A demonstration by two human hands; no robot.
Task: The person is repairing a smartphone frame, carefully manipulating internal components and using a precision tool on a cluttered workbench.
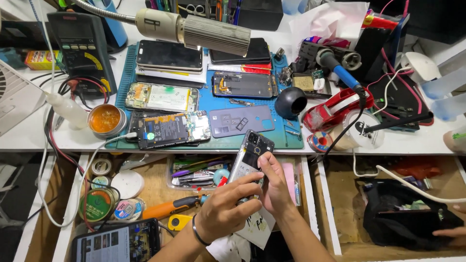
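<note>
Opened phone (251,154), bare internals, tilted upright

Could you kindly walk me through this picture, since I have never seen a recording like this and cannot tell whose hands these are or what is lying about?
There is one picture, taken by a camera worn on a person's head, looking down at their own bare hands. The left hand, with a dark band on its wrist, and the right hand together hold an opened phone above an open drawer of tools and tape rolls. On the white bench lies a blue work mat with several more dismantled phones, a grey back cover and a black rubber bulb. Left of the mat stand a tin of amber paste and a multimeter; a lamp head hangs above. At the lower right edge, another person's hand touches a black bag.
</note>
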